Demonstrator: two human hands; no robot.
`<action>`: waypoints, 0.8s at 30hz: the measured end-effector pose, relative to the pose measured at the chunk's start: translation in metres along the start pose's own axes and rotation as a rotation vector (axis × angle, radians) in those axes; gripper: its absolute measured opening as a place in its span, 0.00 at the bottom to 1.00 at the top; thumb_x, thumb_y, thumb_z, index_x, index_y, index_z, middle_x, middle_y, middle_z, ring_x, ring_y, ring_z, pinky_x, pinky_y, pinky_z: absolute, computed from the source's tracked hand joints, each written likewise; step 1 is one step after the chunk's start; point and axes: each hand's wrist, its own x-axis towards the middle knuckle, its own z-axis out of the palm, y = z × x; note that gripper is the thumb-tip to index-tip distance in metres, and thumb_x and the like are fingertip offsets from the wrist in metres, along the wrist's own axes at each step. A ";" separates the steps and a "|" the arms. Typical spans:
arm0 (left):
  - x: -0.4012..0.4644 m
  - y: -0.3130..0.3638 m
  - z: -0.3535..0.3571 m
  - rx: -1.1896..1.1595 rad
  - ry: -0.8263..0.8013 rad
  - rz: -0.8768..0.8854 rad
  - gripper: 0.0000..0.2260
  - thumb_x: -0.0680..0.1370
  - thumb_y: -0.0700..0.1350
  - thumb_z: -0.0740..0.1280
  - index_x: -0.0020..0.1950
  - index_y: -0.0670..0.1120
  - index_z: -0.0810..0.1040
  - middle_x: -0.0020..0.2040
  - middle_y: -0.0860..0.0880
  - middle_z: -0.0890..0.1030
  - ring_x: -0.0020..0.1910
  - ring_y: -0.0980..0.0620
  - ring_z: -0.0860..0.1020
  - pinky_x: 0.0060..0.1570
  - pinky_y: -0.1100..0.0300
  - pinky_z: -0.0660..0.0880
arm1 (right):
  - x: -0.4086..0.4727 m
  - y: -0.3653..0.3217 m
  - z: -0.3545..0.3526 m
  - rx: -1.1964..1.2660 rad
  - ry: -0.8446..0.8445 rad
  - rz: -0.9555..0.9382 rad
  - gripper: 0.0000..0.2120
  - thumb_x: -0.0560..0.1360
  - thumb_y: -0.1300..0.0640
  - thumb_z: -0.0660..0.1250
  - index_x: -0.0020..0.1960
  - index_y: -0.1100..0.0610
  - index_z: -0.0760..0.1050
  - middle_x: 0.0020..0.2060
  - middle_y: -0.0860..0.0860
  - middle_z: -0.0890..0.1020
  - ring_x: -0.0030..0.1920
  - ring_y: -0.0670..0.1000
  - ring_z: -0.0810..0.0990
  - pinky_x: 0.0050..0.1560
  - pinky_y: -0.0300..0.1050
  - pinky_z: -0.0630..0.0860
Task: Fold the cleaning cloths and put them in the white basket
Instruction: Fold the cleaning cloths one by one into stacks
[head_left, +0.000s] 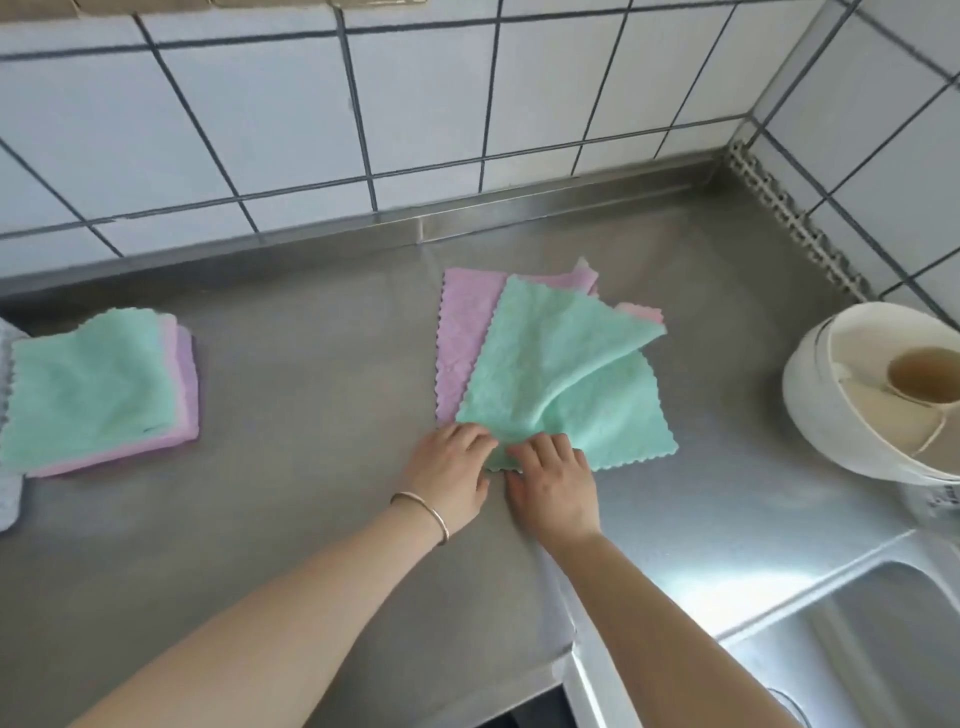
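Observation:
A mint green cloth (566, 374) lies on the steel counter, its far right corner turned over toward me. Under it lie a lilac cloth (462, 332) and a pink one (641, 310), only their edges showing. My left hand (449, 473) and my right hand (553, 486) sit side by side at the green cloth's near left corner, fingers pinching its edge. At the left, a stack of cloths (98, 389) with a green one on top rests on the counter. At the far left edge a grey-white woven thing (8, 493) shows in part; I cannot tell whether it is the white basket.
The steel counter (311, 364) meets a tiled wall (363, 114) at the back and right. A white bowl-shaped container (831, 415) holding a cup stands at the right. A sink (872, 649) opens at the lower right. The counter's front edge runs below my arms.

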 end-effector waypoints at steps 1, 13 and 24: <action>0.003 0.002 0.001 0.002 -0.009 -0.023 0.20 0.57 0.47 0.77 0.47 0.49 0.79 0.44 0.51 0.81 0.41 0.48 0.81 0.37 0.59 0.79 | 0.002 0.004 0.003 -0.013 0.011 -0.026 0.02 0.65 0.58 0.66 0.38 0.55 0.77 0.34 0.51 0.77 0.35 0.55 0.76 0.31 0.46 0.70; 0.041 0.024 -0.021 -0.193 0.183 -0.214 0.11 0.76 0.45 0.58 0.48 0.46 0.80 0.42 0.44 0.84 0.40 0.41 0.81 0.36 0.54 0.73 | 0.028 0.045 -0.016 0.114 0.151 0.009 0.05 0.70 0.54 0.61 0.42 0.55 0.74 0.33 0.50 0.78 0.33 0.55 0.75 0.35 0.45 0.67; 0.079 0.020 -0.140 -0.426 0.503 -0.224 0.17 0.76 0.50 0.57 0.58 0.46 0.78 0.51 0.40 0.83 0.50 0.39 0.80 0.48 0.50 0.75 | 0.109 0.107 -0.137 -0.011 0.324 0.261 0.07 0.65 0.64 0.65 0.40 0.58 0.81 0.33 0.55 0.82 0.35 0.60 0.78 0.39 0.49 0.70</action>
